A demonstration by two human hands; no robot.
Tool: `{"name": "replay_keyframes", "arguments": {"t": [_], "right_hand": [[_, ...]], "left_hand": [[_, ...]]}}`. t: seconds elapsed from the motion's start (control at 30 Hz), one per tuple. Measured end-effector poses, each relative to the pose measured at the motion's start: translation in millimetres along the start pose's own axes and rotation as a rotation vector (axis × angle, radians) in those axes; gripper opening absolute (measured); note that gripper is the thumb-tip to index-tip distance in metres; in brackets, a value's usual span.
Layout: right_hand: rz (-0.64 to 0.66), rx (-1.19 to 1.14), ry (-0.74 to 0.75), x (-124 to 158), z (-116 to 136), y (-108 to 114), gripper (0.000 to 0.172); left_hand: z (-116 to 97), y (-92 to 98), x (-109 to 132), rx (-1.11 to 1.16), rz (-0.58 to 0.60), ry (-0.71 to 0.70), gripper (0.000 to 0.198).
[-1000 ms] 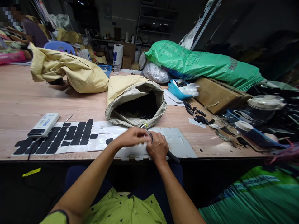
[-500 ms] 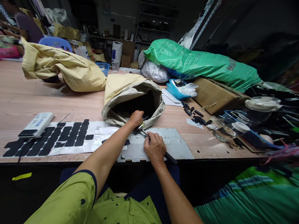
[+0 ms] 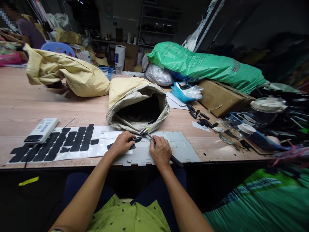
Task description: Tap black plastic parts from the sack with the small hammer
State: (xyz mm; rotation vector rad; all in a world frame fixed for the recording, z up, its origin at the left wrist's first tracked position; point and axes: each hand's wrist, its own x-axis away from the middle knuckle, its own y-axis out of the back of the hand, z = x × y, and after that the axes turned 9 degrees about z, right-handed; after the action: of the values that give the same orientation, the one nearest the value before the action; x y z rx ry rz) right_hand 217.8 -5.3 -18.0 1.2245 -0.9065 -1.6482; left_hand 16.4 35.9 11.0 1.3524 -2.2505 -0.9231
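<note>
My left hand (image 3: pixel 122 143) is closed on a small black elongated part (image 3: pixel 134 139) over the grey sheet (image 3: pixel 183 151) at the table's front edge. My right hand (image 3: pixel 159 152) grips a tool with a black handle (image 3: pixel 176 161); its metal tip (image 3: pixel 145 132) points up-left, close to the black part. Just behind both hands lies an open beige sack (image 3: pixel 138 106) with dark pieces inside. Left of my hands lies a white backing sheet (image 3: pixel 101 143) with several black rectangular pads (image 3: pixel 72 141).
A white device (image 3: pixel 41 130) rests on the pads at left. A crumpled yellow bag (image 3: pixel 65 74), green sack (image 3: pixel 205 66), cardboard box (image 3: pixel 222 98), loose black parts (image 3: pixel 202 120) and cluttered containers (image 3: pixel 260 122) crowd the back and right. Another person (image 3: pixel 26 27) sits far left.
My left hand reached into the sack mouth, then came back toward me holding a small black part beside the tool tip. My right hand stayed on the tool.
</note>
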Motion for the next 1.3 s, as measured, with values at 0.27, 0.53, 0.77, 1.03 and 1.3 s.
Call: {"name": "replay_keyframes", "arguments": {"t": [0.27,0.53,0.77,1.03,1.3], "right_hand": [[0.078,-0.165,-0.018,-4.3,-4.4,9.2,0.024],[0.017,-0.507,0.068,17.7,3.2,29.8,0.032],[0.089,-0.417,0.104,33.0,10.3,25.0,0.034],[0.021,-0.472,0.177,31.0,19.8,28.4,0.034],[0.047,-0.415,0.147,20.0,17.3,22.8,0.032]], "left_hand": [[-2.3,-5.8,-6.2,-0.030,-0.021,0.011,0.019],[-1.1,-4.9,-7.4,0.011,0.004,0.063,0.021],[-0.3,-6.8,-7.4,0.015,0.001,0.063,0.022],[1.0,-4.9,-9.1,-0.008,0.035,0.060,0.022],[3.8,-7.5,-9.5,-0.012,0.019,0.046,0.022]]}}
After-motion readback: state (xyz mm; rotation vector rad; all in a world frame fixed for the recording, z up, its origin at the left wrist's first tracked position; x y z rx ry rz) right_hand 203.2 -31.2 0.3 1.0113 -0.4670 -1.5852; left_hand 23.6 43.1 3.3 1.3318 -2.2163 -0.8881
